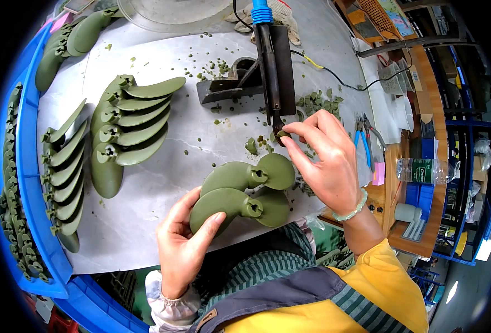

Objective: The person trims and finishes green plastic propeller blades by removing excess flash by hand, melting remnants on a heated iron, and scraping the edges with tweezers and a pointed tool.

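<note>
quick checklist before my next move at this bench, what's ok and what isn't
1. Left hand has the two green propellers: ok, thumb over the lower one.
2. Right hand well clear of the dark tool tip: not ok, finger and thumb are right at it.
3. Tool tip cool: cannot tell, nothing visible shows its heat.
4. Work glove worn: not ok, it lies behind the tool; both hands are bare.
5. Surface free of green scraps: not ok, they lie scattered.
6. Blue-handled pliers out of the way: ok, off to the right.
</note>
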The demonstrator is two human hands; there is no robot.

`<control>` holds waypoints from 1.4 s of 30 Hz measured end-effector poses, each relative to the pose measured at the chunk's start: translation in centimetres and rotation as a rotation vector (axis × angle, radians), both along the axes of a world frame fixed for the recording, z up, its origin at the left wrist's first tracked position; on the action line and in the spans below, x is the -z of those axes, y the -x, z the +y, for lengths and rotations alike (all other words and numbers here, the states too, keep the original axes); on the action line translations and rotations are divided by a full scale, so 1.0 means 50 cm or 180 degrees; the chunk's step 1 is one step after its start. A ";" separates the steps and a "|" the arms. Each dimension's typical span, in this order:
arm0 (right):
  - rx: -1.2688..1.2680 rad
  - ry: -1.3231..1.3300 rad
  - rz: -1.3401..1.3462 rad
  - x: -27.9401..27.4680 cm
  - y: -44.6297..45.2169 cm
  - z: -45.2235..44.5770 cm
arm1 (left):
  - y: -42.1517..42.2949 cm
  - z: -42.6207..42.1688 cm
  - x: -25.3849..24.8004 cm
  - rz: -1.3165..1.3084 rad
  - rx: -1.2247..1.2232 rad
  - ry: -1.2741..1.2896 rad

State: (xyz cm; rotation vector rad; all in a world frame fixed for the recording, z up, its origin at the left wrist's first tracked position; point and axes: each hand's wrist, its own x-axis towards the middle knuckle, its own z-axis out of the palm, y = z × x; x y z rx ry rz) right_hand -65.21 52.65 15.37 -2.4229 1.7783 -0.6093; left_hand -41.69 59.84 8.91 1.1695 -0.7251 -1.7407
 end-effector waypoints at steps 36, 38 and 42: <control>-0.0312 -0.1104 -0.0631 -0.055 -0.029 0.022 | 0.004 0.006 -0.013 -0.0181 0.0034 0.0226; -0.0337 -0.1116 -0.0652 -0.053 -0.029 0.022 | 0.004 0.006 -0.012 -0.0194 0.0035 0.0256; -0.0343 -0.1129 -0.0716 -0.051 -0.026 0.023 | 0.005 0.006 -0.019 -0.0154 0.0019 0.0159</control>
